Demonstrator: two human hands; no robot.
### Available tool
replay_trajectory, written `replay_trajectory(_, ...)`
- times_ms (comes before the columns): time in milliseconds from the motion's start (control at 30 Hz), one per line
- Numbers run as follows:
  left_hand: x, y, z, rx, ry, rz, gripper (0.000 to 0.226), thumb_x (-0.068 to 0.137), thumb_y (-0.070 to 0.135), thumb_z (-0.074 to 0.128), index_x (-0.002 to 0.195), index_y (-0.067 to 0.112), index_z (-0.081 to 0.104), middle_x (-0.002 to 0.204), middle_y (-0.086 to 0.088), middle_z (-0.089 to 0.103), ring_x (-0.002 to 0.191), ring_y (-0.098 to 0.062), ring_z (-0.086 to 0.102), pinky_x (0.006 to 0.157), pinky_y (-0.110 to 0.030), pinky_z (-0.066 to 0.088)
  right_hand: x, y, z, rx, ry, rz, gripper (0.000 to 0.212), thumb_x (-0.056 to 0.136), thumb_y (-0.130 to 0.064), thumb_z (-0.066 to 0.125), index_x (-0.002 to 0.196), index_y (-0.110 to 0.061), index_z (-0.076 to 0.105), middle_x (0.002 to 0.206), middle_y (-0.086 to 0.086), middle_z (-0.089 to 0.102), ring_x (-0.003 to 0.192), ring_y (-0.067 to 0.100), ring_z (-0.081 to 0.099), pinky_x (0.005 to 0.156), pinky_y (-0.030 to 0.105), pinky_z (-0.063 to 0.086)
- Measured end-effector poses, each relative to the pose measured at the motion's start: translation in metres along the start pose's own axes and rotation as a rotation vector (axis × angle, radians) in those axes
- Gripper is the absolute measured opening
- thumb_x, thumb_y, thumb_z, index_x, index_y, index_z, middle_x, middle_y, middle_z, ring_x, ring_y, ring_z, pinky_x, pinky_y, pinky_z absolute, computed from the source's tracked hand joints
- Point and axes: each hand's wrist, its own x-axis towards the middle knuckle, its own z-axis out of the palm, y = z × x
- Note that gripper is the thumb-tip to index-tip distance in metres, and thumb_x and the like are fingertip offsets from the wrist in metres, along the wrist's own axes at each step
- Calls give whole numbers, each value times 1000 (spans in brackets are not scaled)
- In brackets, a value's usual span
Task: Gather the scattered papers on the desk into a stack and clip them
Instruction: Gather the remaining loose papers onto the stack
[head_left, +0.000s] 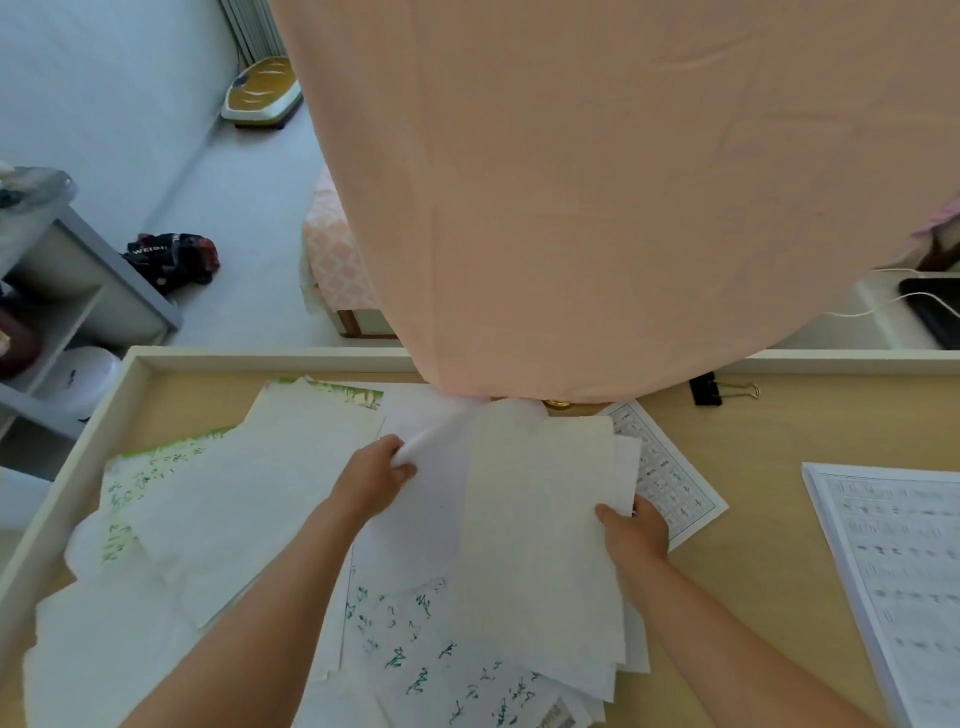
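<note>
The black clip (705, 391) lies unused on the worktop (769, 597), near its far rim, so the work is still at the gathering stage. Left of the clip and nearer the person, the right hand (636, 530) pinches the right edge of a sheaf (540, 545) of white papers, thumb on top and fingers tucked beneath, likely to keep the collected sheets from fanning apart. Further left of the clip, the left hand (371, 480) has its fingers curled round the edge of a thin sheet (441, 431), which bends upward in the grip as if being drawn over onto the sheaf. The sheaf is not squared: its corners splay at the near end, and it lies over sheets with green writing (415, 639). Far to the clip's left, loose sheets (234, 493) overlap at odd angles and are not yet collected. A grid sheet (670, 478) lies nearly below the clip, partly under the sheaf and the right hand. To the clip's near right, a pile (893, 561) of printed pages sits apart. A pink cloth (597, 182) hangs down just left of the clip, hiding the far ends of the papers. The clip probably stays out of the way until the edges are tapped even.
</note>
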Motion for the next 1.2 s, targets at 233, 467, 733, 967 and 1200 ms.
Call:
replay_trajectory(233,-81,-9,20,-436,-104,-304,35,83,19,71,114,18,56,107,-3,63,92,-22,61,68,-37,54,-10,15,10,4,7,31,31,91,-8,62,122,-7,59,114,12,67,94,29,63,82,38,53)
replay_trajectory(467,-138,-23,35,-568,-298,-477,54,84,61,62,108,14,68,102,-2,70,95,-22,67,90,-38,53,-54,31,25,-326,-209,-122,52,89,-1,50,137,-18,42,123,5,61,98,21,58,79,29,48)
replay_trajectory(733,-159,-28,32,-553,-309,-437,24,84,18,69,107,17,64,97,-4,73,87,-23,71,80,-42,59,-69,20,28,-950,-318,-335,74,89,-31,51,155,-28,18,164,1,9,150,28,9,118,46,23)
replay_trajectory(967,-158,-25,35,-561,0,-378,25,85,2,63,105,17,62,98,-1,69,86,-20,67,71,-33,54,-61,7,23,-849,-191,-450,57,91,-22,56,146,-25,39,151,0,38,137,26,33,109,46,35)
replay_trajectory(1200,-145,-53,21,-383,203,-333,21,94,5,53,112,15,59,101,1,61,93,-24,57,78,-34,42,-15,-33,31,-794,-16,-161,82,81,-47,73,145,-13,35,145,13,40,134,33,38,103,52,41)
